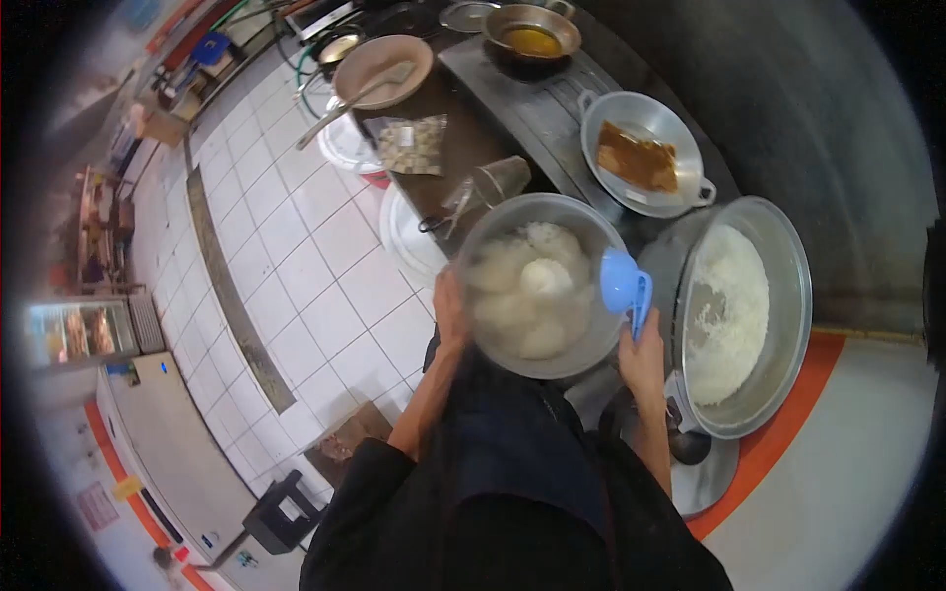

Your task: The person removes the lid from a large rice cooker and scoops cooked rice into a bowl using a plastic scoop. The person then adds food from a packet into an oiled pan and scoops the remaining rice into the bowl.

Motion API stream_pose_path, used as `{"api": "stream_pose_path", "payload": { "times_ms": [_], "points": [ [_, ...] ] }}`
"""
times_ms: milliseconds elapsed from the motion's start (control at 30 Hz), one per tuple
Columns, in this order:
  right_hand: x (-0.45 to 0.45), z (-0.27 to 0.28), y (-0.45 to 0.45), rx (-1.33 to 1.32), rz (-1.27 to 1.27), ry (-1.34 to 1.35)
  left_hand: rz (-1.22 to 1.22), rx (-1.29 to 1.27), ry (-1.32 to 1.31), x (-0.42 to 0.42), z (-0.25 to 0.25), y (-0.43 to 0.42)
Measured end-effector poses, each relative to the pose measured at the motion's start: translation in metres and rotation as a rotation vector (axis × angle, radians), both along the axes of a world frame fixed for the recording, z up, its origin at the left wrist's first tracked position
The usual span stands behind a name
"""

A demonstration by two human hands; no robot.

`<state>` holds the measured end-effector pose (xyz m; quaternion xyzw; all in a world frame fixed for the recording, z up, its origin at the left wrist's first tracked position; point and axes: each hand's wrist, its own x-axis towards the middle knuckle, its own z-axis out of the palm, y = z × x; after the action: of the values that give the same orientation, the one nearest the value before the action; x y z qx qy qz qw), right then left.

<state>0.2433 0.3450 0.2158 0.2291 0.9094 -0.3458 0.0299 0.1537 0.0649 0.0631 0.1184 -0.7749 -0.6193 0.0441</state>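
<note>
In front of my body is a round metal bowl [548, 371] holding several rounded mounds of white rice [544, 280], its contents hazy. My left hand [450, 313] is closed on the bowl's left side, fingers partly hidden by the wall. My right hand [642, 362] is closed around a blue plastic rice scoop [621, 281], whose head sits over the bowl's right rim. A second blue handle-like part shows beside it. Just right of that hand stands a large metal pot [800, 295] with loose white rice [734, 315] along one side.
Beyond the bowl are scissors [456, 209], a clear plastic cup [503, 179], a bag of cubed pieces [412, 145] and a basin [367, 61] with a long spatula. A two-handled pan [641, 110] holds a brown packet [636, 158]. Farther stands a pan of yellow liquid [532, 41].
</note>
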Motion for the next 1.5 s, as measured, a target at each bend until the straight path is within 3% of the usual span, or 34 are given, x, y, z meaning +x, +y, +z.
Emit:
{"api": "stream_pose_path", "payload": {
  "times_ms": [33,133,200,433,533,600,733,900,967,1000,1067,1133,1233,1367,1500],
  "points": [
    [-0.004,-0.001,-0.005,-0.109,-0.077,-0.010,0.012,0.002,0.018,-0.002,-0.005,-0.007],
    [-0.005,0.006,-0.013,-0.079,-0.072,-0.105,0.079,0.014,0.041,-0.025,-0.038,-0.045],
    [0.002,-0.005,-0.017,-0.025,-0.115,-0.170,0.257,-0.046,0.044,-0.065,-0.056,-0.078],
    [0.012,-0.023,-0.077,0.056,-0.288,-0.224,0.340,-0.118,0.129,-0.291,-0.105,-0.173],
    [0.006,-0.040,-0.097,-0.093,-0.426,-0.316,0.261,-0.232,0.083,-0.356,-0.122,-0.194],
    [-0.001,-0.030,-0.123,-0.086,-0.487,-0.326,-0.025,-0.330,-0.150,-0.376,-0.136,-0.199],
    [-0.019,-0.021,-0.157,-0.146,-0.585,-0.322,-0.240,-0.420,-0.348,-0.384,-0.140,-0.199],
    [-0.061,0.010,-0.198,-0.171,-0.612,-0.276,-0.147,-0.108,-0.339,-0.372,-0.121,-0.203],
    [-0.063,0.012,-0.204,-0.198,-0.659,-0.332,-0.413,-0.449,0.074,-0.371,-0.124,-0.205],
    [-0.048,-0.001,-0.198,-0.192,-0.617,-0.287,-0.421,-0.447,0.070,-0.372,-0.128,-0.205],
    [-0.041,-0.006,-0.200,-0.189,-0.579,-0.244,-0.514,-0.721,0.132,-0.374,-0.139,-0.208],
    [-0.055,0.003,-0.209,-0.314,-0.785,-0.352,-0.522,-0.739,0.109,-0.375,-0.139,-0.209],
    [-0.033,-0.015,-0.206,-0.235,-0.643,-0.225,-0.539,-0.784,0.085,-0.379,-0.150,-0.214],
    [-0.029,-0.016,-0.210,-0.167,-0.671,-0.366,-0.661,-0.900,0.000,-0.383,-0.142,-0.222],
    [-0.030,-0.019,-0.213,-0.268,-0.680,-0.289,-0.713,-0.812,0.000,-0.388,-0.152,-0.222]
  ]
}}
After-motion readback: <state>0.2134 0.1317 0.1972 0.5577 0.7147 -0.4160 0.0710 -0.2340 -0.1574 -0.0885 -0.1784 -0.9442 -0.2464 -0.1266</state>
